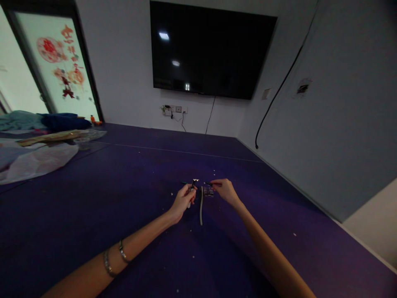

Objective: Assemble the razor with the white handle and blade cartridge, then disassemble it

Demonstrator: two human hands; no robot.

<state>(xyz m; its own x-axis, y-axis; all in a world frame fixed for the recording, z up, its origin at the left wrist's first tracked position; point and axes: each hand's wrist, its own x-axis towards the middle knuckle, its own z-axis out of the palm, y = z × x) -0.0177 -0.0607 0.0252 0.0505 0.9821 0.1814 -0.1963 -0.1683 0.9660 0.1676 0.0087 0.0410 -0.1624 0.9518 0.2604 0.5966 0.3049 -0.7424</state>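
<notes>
Clamped in your left hand [181, 203], frame centre: T-headed handheld tool [194, 184]. Pinched in your right hand [226, 191], just right: slim dark piece [208, 183]. Likely risk: loose pinch dropping piece onto patterned block [209, 192] below.

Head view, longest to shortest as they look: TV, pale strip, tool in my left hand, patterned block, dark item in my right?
1. TV
2. Pale strip
3. Tool in left hand, partly covered
Unsure: patterned block and dark item; right hand partly hides the item.
</notes>
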